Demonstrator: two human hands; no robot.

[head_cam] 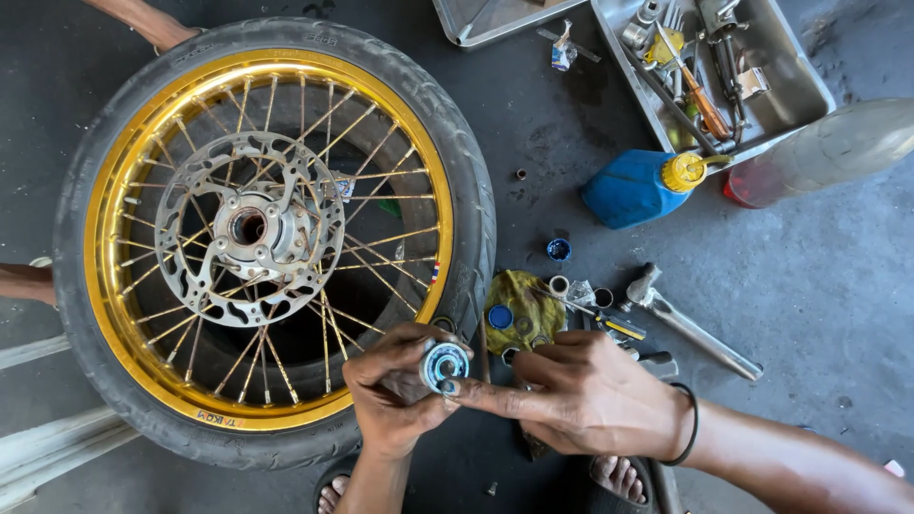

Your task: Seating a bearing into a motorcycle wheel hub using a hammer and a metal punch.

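My left hand grips a small round bearing with a blue seal, held over the near edge of the tyre. My right hand reaches in from the right, its forefinger pressed on the bearing's face; a black band circles that wrist. A motorcycle wheel lies flat on the dark floor to the left, with a gold rim, wire spokes and a silver brake disc around the hub.
A dirty yellow rag with a blue cap, small rings and a screwdriver lies beside my hands. A hammer, a blue bottle, a clear plastic bottle and metal trays of tools sit to the right. My toes show at the bottom.
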